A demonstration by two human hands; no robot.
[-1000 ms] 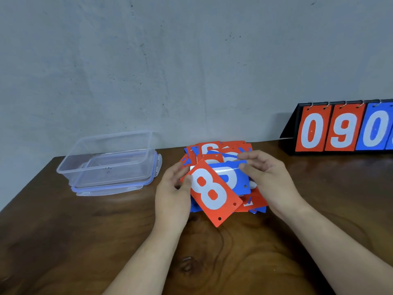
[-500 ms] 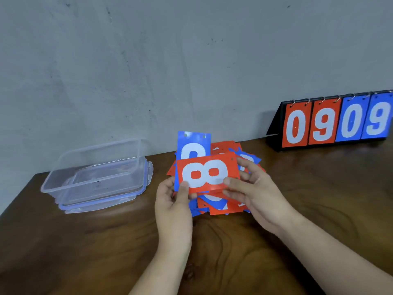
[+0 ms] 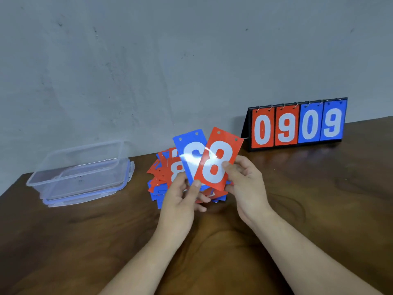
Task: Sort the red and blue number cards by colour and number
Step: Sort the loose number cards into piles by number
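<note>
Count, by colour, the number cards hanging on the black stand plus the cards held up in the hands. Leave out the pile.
Red: 3 (red 0 card, red 9 card, red 8 card)
Blue: 3 (blue 0 card, blue 9 card, blue held card)
Total: 6

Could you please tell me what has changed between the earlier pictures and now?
The red number 8 card was lifted off the loose card pile and turned upright; the right hand now pinches its edge. The blue number card rose behind it in the left hand. Pile, clear plastic container and flip scoreboard stayed put.
</note>
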